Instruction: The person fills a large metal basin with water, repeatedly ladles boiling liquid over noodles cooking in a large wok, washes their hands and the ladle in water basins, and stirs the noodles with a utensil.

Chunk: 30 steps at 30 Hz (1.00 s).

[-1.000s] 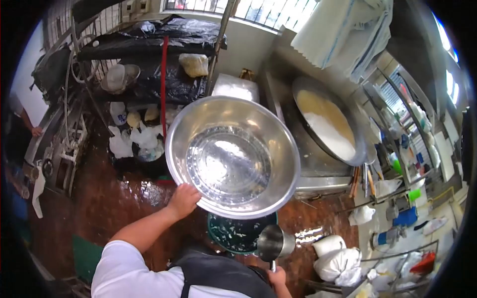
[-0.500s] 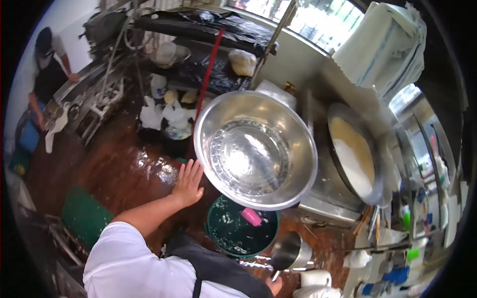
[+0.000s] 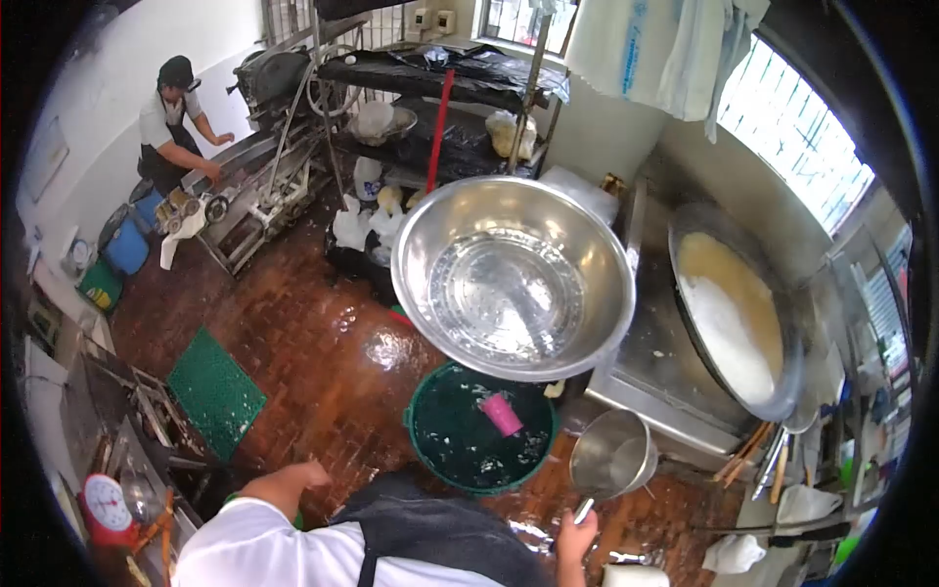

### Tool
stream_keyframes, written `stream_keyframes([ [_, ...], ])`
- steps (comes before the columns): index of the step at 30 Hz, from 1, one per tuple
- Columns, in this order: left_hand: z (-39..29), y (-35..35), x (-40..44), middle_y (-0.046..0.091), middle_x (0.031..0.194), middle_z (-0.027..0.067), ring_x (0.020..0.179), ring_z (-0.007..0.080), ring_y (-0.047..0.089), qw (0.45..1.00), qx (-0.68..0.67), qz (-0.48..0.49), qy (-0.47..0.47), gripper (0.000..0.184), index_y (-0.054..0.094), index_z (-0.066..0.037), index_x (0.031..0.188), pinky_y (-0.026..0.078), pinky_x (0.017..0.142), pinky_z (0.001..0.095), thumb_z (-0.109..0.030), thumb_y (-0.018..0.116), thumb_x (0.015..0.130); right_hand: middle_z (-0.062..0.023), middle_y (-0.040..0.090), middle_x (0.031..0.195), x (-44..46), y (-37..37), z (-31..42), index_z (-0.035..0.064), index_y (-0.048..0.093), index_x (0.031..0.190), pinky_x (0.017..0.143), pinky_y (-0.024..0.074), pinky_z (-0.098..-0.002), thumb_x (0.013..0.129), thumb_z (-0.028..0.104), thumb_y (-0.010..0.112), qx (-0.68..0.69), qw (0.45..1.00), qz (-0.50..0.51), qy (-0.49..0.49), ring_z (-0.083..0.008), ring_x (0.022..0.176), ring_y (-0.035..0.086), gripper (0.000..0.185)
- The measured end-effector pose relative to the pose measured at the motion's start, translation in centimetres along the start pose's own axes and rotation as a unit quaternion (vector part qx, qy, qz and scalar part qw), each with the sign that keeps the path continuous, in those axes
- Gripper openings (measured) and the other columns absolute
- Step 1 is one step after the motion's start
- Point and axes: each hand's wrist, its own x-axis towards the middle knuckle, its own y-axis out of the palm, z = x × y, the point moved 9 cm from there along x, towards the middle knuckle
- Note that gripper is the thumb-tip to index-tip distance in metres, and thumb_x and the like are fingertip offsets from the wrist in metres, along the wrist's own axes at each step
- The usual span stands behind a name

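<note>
- We hold our right hand (image 3: 577, 535) low in the view, its forearm rising from the bottom edge and its thumb side against a pale handle (image 3: 584, 510).
- Our right fingers are closed around that handle, which points up towards a metal pot (image 3: 595, 442); the pot's mouth faces us, tilted, and we cannot tell what it contains.
- Our left arm comes out of a white sleeve (image 3: 240, 548) and slants up to the right, so the left hand (image 3: 311, 475) sits beside the dark apron (image 3: 421, 523), over the brown floor (image 3: 313, 386).
- We see nothing in the left hand; it is small and turned away, so we cannot tell whether its fingers are spread or curled.
- Between our two hands, farther out, stands a round green tub (image 3: 419, 440) of dark liquid, with a pink cup (image 3: 502, 415) in it; the pot is just to its right.
- Above the tub in our view is a wide, shiny steel basin (image 3: 511, 293), well apart from both hands; what supports it is hidden.
- To the basin's right, a large pan (image 3: 691, 223) with white and tan contents sits at the metal worktop (image 3: 641, 367).
- Far off at upper left, a co-worker (image 3: 168, 132) reaches both arms over a machine (image 3: 269, 186).
</note>
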Motion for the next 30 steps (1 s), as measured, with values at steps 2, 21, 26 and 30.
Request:
stream_keyframes([
  [2, -0.9, -0.7, -3.8, 0.062, 0.103, 0.0179, 0.091, 0.0346, 0.06, 0.906, -0.393, 0.027, -0.156, 0.044, 0.063, -0.002, 0.1, 0.047, 0.079, 0.0404, -0.038, 0.055, 0.076, 0.0007, 0.049, 0.068, 1.1, 0.5, -2.9, 0.0043, 0.049, 0.082, 0.052, 0.0408, -0.026, 0.074, 0.003, 0.063, -0.013, 0.999, 0.028, 0.039, -0.0081, 0.059, 0.045, 0.016],
  [21, -6.7, -7.2, -0.7, 0.063, 0.096, 0.02, 0.082, 0.0284, 0.062, 0.769, -0.529, -0.229, -0.278, 0.036, 0.063, 0.002, 0.096, 0.047, 0.075, 0.0357, -0.028, 0.06, 0.078, 0.002, 0.049, 0.059, 12.2, -3.4, 3.6, 0.0052, 0.05, 0.076, 0.043, 0.0386, -0.0244, 0.075, 0.009, 0.067, 0.114, 0.983, 0.132, 0.06, -0.007, 0.046, 0.045, 0.018],
  [26, -18.3, -3.2, -1.2, 0.065, 0.08, 0.0147, 0.074, 0.0254, 0.062, 0.775, -0.508, -0.165, -0.339, 0.032, 0.066, -0.001, 0.091, 0.048, 0.065, 0.0359, -0.03, 0.06, 0.078, -0.0011, 0.052, 0.06, 18.0, -7.9, 1.5, 0.0026, 0.051, 0.076, 0.045, 0.0414, -0.0255, 0.074, 0.012, 0.067, 0.074, 0.979, 0.184, 0.043, -0.008, 0.047, 0.048, 0.018],
  [30, -31.4, -7.2, 2.6, 0.065, 0.078, 0.0109, 0.071, 0.0205, 0.061, 0.867, -0.458, -0.185, -0.062, 0.034, 0.064, -0.004, 0.097, 0.048, 0.063, 0.0353, -0.032, 0.062, 0.078, -0.0018, 0.055, 0.068, 24.4, -10.7, 3.4, 0.002, 0.054, 0.083, 0.047, 0.0414, -0.0234, 0.076, 0.007, 0.062, 0.006, 0.975, 0.216, -0.045, -0.0071, 0.054, 0.05, 0.011],
])
